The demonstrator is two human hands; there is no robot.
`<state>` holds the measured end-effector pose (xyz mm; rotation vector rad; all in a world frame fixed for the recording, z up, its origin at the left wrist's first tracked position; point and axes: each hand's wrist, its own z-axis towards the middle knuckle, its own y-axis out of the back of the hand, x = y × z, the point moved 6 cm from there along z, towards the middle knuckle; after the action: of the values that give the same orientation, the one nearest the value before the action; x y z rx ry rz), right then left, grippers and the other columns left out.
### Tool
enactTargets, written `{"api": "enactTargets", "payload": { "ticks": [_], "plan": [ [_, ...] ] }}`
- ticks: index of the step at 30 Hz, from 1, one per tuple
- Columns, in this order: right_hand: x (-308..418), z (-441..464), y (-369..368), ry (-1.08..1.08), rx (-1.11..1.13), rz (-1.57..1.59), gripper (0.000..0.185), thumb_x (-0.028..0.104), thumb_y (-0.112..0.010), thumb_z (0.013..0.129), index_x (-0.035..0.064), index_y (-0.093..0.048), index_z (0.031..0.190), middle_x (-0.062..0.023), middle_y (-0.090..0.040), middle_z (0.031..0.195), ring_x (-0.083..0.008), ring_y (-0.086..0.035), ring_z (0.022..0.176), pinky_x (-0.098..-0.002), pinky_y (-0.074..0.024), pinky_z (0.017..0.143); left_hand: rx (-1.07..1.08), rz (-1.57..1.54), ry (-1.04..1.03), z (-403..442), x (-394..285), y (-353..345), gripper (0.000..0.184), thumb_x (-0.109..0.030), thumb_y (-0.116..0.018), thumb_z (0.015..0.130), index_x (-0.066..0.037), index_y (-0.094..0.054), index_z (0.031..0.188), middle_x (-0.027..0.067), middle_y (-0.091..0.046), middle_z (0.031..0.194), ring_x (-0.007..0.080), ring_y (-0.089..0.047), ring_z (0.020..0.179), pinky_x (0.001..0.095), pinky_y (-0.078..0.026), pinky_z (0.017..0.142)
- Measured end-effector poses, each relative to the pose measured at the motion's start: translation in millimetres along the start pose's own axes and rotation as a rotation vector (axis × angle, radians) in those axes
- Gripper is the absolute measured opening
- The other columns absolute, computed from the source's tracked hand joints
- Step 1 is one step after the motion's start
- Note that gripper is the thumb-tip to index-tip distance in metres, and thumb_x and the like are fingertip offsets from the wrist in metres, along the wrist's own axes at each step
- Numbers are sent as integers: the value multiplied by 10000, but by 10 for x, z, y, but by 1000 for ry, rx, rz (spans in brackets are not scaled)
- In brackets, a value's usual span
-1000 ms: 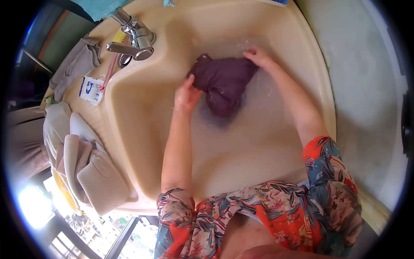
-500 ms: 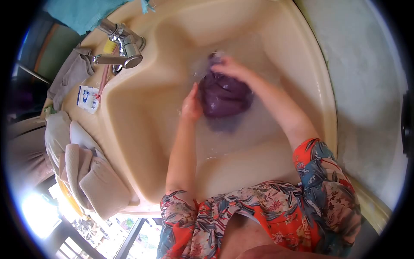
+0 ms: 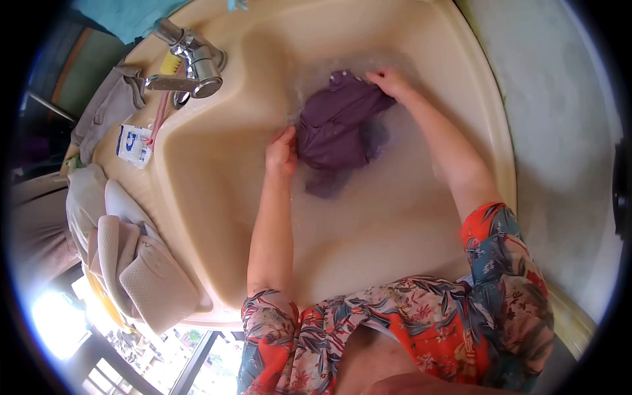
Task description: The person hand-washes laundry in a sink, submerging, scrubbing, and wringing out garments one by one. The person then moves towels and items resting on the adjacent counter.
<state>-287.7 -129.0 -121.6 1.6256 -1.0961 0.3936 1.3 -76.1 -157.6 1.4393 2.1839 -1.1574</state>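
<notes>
A wet dark purple garment (image 3: 337,125) is spread in cloudy water inside the beige bathtub (image 3: 217,257). Part of it lies under the surface and shows only dimly. My left hand (image 3: 283,151) is closed on its left edge, thumb and fingers pinching the fabric. At the upper right, my right hand (image 3: 390,84) grips another edge of the cloth between thumb and fingers. Small pale dots, perhaps buttons, show along the garment's top edge.
A chrome faucet (image 3: 197,66) juts from the tub's left ledge. Near it lie a yellow-bristled brush (image 3: 170,64), a white and blue packet (image 3: 134,146) and a grey cloth (image 3: 112,105). A beige textured mat (image 3: 155,289) hangs over the lower left rim.
The garment went from a bunched heap to a flatter, spread shape. My right hand moved right and took its upper right edge; my left hand shifted slightly left and closed on the cloth.
</notes>
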Motion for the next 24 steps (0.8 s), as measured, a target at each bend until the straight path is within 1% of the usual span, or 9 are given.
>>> {"api": "enactTargets", "payload": {
  "ticks": [1,3,4,6,10,12,16,21,24],
  "plan": [
    [-60,-14,20,-74,44,198,393,371,-567,786,-3,-619,896,-182,-627,822,-241,-607,752,-344,-472,701,6,19,12,18,72,14,236,-133,-570,813,5,-559,1004,106,-594,989,207,-573,877,332,-444,829],
    [174,-65,-422,233,21,288,398,344,-599,779,-33,-601,907,-166,-631,833,-206,-592,746,-329,-457,718,76,116,74,2,224,-129,239,-119,-566,812,-2,-551,1019,103,-593,991,206,-566,896,333,-435,844],
    [346,-197,-615,194,142,-160,386,330,-617,764,-21,-600,923,-150,-626,845,-207,-583,761,-329,-448,721,133,196,124,-87,325,-318,251,-122,-559,815,-10,-541,1039,103,-590,996,210,-560,920,345,-429,856],
    [614,-475,-817,424,361,-206,372,317,-627,751,-18,-604,910,-143,-618,847,-200,-571,770,-329,-440,719,202,244,207,-133,395,-312,270,-129,-554,818,-23,-530,1065,101,-584,1011,216,-549,952,358,-419,874],
    [134,-216,-154,-31,300,566,310,129,-607,714,-5,-577,992,-65,-599,914,-142,-569,773,-269,-462,671,203,89,241,18,225,148,296,-144,-551,821,-39,-521,1097,96,-569,1061,222,-530,994,365,-403,896],
    [-139,-79,-269,-97,191,490,291,148,-594,727,21,-588,989,-55,-596,920,-153,-581,709,-289,-475,613,124,44,171,49,145,173,315,-151,-538,831,-46,-508,1126,89,-557,1092,224,-513,1030,372,-394,909],
    [987,-1143,-1072,477,182,-91,250,283,-617,739,95,-605,902,-146,-615,806,-235,-596,633,-334,-474,573,33,-227,252,-157,214,-190,361,-307,-495,862,-59,-501,1123,68,-541,1104,198,-504,1025,368,-373,925],
    [961,-1203,-1171,560,-18,-86,233,308,-574,720,84,-612,771,-157,-597,721,-325,-590,701,-412,-462,648,-100,-152,-4,-20,425,-209,374,-332,-435,879,-60,-511,1125,81,-545,1121,205,-517,1029,350,-420,883],
    [546,-428,-625,257,-50,-297,253,313,-550,740,72,-622,771,-153,-607,729,-317,-592,699,-417,-462,633,77,-51,395,-251,294,-778,321,-253,-442,884,-12,-505,1087,105,-560,1057,212,-531,986,347,-431,855]
  ]
}}
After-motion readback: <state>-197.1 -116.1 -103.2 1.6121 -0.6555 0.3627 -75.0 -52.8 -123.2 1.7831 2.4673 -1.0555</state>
